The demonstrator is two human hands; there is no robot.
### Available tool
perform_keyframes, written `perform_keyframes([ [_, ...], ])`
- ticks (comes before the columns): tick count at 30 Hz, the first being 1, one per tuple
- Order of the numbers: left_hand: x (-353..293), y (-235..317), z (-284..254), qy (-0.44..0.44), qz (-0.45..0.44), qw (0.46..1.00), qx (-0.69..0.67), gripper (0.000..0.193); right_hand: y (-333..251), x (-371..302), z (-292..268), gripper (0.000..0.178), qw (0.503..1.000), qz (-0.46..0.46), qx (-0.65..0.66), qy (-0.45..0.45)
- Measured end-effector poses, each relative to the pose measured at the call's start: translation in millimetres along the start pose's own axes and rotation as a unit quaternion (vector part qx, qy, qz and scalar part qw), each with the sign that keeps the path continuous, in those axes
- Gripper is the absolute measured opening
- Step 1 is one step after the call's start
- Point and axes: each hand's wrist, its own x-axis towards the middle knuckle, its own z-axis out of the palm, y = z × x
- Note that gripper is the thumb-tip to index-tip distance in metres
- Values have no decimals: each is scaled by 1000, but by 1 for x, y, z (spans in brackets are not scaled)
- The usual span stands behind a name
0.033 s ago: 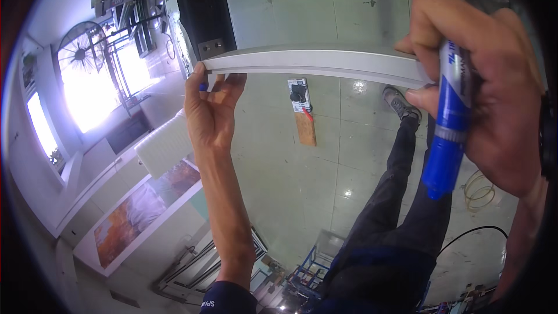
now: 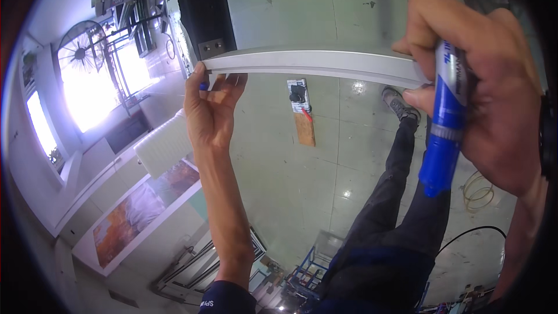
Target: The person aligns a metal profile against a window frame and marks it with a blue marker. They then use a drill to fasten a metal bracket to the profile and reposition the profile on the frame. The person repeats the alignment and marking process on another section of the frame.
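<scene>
A pale silver metal profile bar (image 2: 314,63) spans the view from left to right. My left hand (image 2: 210,110) pinches its left end between thumb and fingers, right beside a black metal profile (image 2: 206,6) with a small drilled end plate (image 2: 210,47). A small blue bit shows by the left fingers; what it belongs to is hidden. My right hand (image 2: 494,81) is closed at the bar's right end, thumb below and fingers above. The same hand holds a blue-and-white marker (image 2: 447,104), which stands nearly upright in the picture, across the end of the bar.
On the tiled floor (image 2: 285,192) lies a wooden piece (image 2: 304,131) with a black-and-white part on it. My shoe (image 2: 400,103) stands nearby. A coiled hose (image 2: 478,190) lies at the right. A fan (image 2: 80,52), a white roll (image 2: 163,145) and a blue trolley (image 2: 311,267) are around.
My right hand and the marker have shifted very slightly to the left. The left hand and the bar stay practically where they were.
</scene>
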Motion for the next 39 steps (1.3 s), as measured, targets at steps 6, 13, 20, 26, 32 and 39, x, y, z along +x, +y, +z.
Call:
perform_keyframes([
  [6,-2,0,4,-25,-45,999,15,19,-8,-2,-10,34,999,3,-32,-19],
  [13,-2,0,4,-65,-70,994,57,21,-6,-4,-17,30,999,28,35,-14],
  [20,6,20,-2,-76,-125,981,123,29,-25,18,-54,17,977,107,55,-174],
  [26,6,22,0,-76,-131,979,139,29,-28,18,-71,11,969,103,82,-210],
  [32,4,31,-7,-63,-139,975,163,30,-14,-15,-48,10,994,-27,96,-45],
  [39,4,27,-1,-60,-131,970,193,34,-29,16,-73,6,950,170,126,-230],
])
